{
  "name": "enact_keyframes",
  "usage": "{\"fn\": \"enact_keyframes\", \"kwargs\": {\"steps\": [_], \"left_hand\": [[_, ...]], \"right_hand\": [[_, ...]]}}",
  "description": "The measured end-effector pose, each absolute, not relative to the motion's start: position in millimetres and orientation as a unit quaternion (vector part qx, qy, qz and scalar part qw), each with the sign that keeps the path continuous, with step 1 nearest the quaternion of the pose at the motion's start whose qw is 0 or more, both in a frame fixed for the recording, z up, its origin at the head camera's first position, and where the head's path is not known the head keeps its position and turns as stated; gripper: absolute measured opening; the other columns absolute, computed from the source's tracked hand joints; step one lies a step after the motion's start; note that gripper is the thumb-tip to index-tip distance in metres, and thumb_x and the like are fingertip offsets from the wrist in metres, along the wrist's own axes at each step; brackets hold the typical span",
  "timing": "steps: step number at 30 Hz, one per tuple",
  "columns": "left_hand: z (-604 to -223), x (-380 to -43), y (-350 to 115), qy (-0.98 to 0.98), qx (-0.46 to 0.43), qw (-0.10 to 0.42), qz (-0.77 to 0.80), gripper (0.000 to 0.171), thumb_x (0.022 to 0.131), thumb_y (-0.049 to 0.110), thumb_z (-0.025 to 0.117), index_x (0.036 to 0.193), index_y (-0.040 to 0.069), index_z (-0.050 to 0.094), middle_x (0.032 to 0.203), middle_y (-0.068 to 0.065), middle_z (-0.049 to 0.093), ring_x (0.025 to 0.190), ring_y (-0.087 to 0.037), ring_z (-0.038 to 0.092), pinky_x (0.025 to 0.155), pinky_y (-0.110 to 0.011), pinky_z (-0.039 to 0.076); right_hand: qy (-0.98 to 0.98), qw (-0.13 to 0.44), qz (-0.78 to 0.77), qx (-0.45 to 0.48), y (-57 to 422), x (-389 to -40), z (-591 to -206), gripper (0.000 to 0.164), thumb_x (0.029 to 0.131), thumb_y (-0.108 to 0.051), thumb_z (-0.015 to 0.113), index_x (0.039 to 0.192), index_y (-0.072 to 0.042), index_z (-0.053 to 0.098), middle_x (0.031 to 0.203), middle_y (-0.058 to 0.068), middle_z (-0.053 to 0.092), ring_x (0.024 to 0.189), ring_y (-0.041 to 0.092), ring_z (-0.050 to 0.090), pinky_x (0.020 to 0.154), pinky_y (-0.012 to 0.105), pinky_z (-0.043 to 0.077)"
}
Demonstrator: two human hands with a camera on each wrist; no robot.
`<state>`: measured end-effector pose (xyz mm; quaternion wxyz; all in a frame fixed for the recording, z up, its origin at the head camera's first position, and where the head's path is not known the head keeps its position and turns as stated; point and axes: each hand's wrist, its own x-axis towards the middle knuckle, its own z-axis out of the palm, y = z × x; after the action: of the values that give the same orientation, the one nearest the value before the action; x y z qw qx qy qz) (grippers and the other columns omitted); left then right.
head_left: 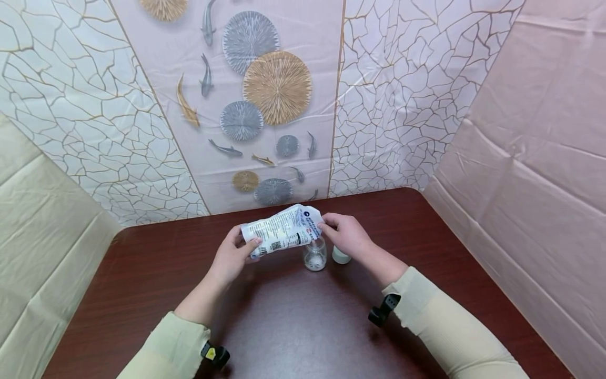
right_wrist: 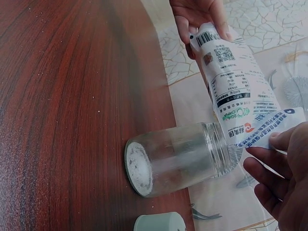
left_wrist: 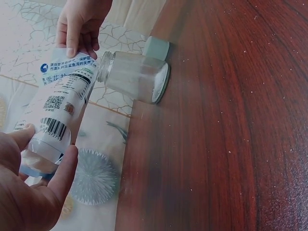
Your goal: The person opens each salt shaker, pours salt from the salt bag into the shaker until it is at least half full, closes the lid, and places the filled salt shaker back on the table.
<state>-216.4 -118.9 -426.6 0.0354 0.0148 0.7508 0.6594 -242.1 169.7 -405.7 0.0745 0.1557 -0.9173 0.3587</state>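
A white printed salt bag (head_left: pixel 279 231) is held on its side, tilted down to the right, above the table. My left hand (head_left: pixel 232 255) grips its bottom end, thumb on the printed face. At the other end, my right hand (head_left: pixel 344 231) pinches the corner of the bag's opening between thumb and fingers. Under that opening stands a clear glass jar (head_left: pixel 315 258), upright, its threaded mouth close to the bag in the right wrist view. White salt (right_wrist: pixel 140 166) covers the jar's bottom.
A pale green lid (head_left: pixel 341 256) lies on the table just right of the jar. Small white grains dot the dark red wooden table (left_wrist: pixel 216 144). Patterned cloth (head_left: pixel 279 89) hangs behind the far edge, with plain cloth on both sides.
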Motion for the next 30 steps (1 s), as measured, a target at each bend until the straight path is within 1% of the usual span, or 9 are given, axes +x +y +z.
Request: {"fn": "enact_keyframes", "kwargs": {"steps": [4,11,16,24,30], "left_hand": [[-426.2,-216.8,-119.0,0.753,0.013,0.039,0.657,0.046,0.096,0.014,0.067,0.137,0.010,0.047,0.124,-0.020,0.060,0.094,-0.020,0.065,0.081,-0.047,0.057],[-422.9,-216.1,-118.1,0.755,0.008,0.043,0.654,0.047,0.096,0.014,0.066,0.139,0.010,0.046,0.126,-0.021,0.059,0.094,-0.020,0.065,0.084,-0.049,0.056],[-424.7,-216.7,-118.5,0.758,0.010,0.040,0.651,0.047,0.096,0.014,0.067,0.139,0.011,0.046,0.124,-0.020,0.060,0.094,-0.021,0.065,0.081,-0.046,0.058],[-426.4,-216.8,-118.9,0.758,0.011,0.034,0.651,0.046,0.095,0.014,0.068,0.136,0.011,0.047,0.122,-0.019,0.061,0.095,-0.022,0.065,0.080,-0.045,0.058],[-425.3,-216.1,-118.1,0.757,0.009,0.035,0.652,0.047,0.095,0.014,0.068,0.137,0.011,0.047,0.123,-0.019,0.061,0.094,-0.021,0.065,0.081,-0.047,0.057]], "right_hand": [[-0.918,0.076,0.357,0.157,170.1,-242.4,-406.8,0.009,0.098,-0.021,0.064,0.099,-0.016,0.071,0.087,-0.004,0.067,0.079,0.016,0.057,0.071,0.035,0.047],[-0.918,0.074,0.357,0.154,171.3,-244.2,-407.9,0.008,0.098,-0.021,0.064,0.098,-0.017,0.071,0.088,-0.004,0.067,0.080,0.017,0.057,0.072,0.035,0.047],[-0.917,0.073,0.360,0.154,171.1,-244.0,-407.3,0.009,0.098,-0.022,0.064,0.099,-0.017,0.071,0.090,-0.003,0.069,0.082,0.017,0.058,0.074,0.036,0.048],[-0.917,0.068,0.361,0.153,171.1,-245.0,-407.6,0.009,0.098,-0.022,0.063,0.100,-0.016,0.071,0.092,0.001,0.070,0.081,0.017,0.058,0.073,0.036,0.048],[-0.917,0.067,0.362,0.151,171.5,-245.1,-408.0,0.010,0.098,-0.021,0.063,0.101,-0.016,0.071,0.092,-0.002,0.069,0.082,0.017,0.059,0.074,0.036,0.048]]}}
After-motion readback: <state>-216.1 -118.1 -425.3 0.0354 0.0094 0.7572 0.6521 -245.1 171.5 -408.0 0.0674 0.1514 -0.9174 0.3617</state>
